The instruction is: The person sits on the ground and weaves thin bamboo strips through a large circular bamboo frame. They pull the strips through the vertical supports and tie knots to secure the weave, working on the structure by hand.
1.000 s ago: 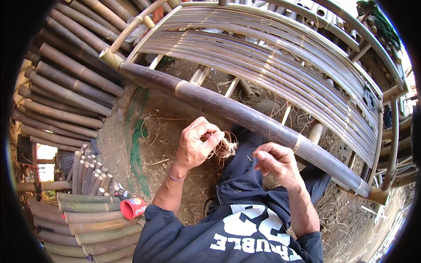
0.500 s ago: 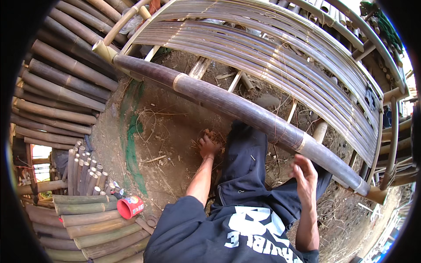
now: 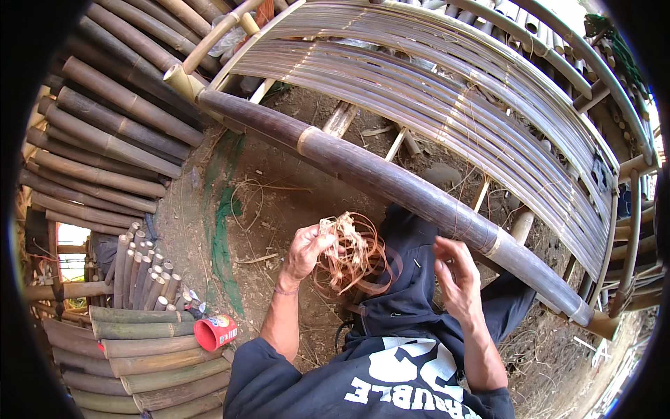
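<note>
Pinches a tangled bundle of thin brown strips [image 3: 349, 260] between the thumb and bent fingers of the left hand [image 3: 304, 253], well up near the paler, frayed end. Lets loose loops spread from the left hand toward the right, in front of the dark trousers [image 3: 413, 237]. Cannot tell whether any loop rests on the cloth. Wears a thin band [image 3: 285, 290] at the left wrist.

Holds the right hand [image 3: 457, 278] half-open and apart from the bundle, fingers slightly curled, palm turned toward the left hand. Has a thick dark bamboo pole [image 3: 380, 173] just beyond the right fingertips, slanting past both hands; cannot tell for sure about contact there. Faces a slatted bamboo panel [image 3: 391, 94] farther beyond both hands, past the pole.

Has a strip of green netting [image 3: 224, 244] on the bare ground to the left of the left hand, and a red cup [image 3: 209, 335] tipped over, nearer the body than that hand. Has cut bamboo lengths [image 3: 164, 366] lying beside the cup, upright bamboo sticks [image 3: 136, 279] left of the netting, and stacked dark bamboo [image 3: 118, 129] farther out, beyond the left hand.
</note>
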Demonstrator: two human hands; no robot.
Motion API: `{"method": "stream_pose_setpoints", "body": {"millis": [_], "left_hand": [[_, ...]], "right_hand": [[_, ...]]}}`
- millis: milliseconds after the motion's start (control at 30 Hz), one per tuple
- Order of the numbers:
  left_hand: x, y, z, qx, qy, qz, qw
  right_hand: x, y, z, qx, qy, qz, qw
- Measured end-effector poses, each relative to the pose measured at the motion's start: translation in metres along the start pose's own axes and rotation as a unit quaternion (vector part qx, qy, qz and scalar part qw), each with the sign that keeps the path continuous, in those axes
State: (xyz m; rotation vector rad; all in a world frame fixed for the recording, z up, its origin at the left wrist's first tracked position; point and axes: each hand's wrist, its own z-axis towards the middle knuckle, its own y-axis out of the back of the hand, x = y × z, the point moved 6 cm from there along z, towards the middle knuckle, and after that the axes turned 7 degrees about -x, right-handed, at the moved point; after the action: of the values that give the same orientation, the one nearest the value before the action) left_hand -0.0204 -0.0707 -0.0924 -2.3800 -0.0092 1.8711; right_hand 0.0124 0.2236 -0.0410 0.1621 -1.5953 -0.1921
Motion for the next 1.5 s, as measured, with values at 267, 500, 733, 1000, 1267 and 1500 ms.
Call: {"method": "stream_pose_setpoints", "body": {"millis": [267,500,733,1000,1267,1500], "left_hand": [[-0.052,-0.045,-0.019,0.063,0.018,0.084,0.994],[-0.064,-0.058,-0.003,0.034,-0.239,0.402,0.883],[-0.019,-0.021,0.025,-0.011,-0.136,0.500,0.855],[-0.035,-0.066,0.046,-0.086,-0.226,0.398,0.885],[0.007,-0.034,0.096,-0.132,0.008,-0.002,0.991],[0.011,-0.010,0.097,-0.137,-0.019,0.233,0.963]], "right_hand": [[0.050,-0.030,0.026,0.127,0.068,-0.052,0.988],[0.032,0.018,0.014,0.047,-0.098,0.504,0.857],[0.021,0.249,-0.060,-0.193,0.095,0.460,0.861],[-0.035,0.301,-0.177,-0.291,-0.067,0.263,0.918],[-0.042,0.250,-0.210,-0.067,0.001,0.300,0.952],[-0.061,0.300,-0.242,-0.265,-0.129,-0.179,0.939]]}}
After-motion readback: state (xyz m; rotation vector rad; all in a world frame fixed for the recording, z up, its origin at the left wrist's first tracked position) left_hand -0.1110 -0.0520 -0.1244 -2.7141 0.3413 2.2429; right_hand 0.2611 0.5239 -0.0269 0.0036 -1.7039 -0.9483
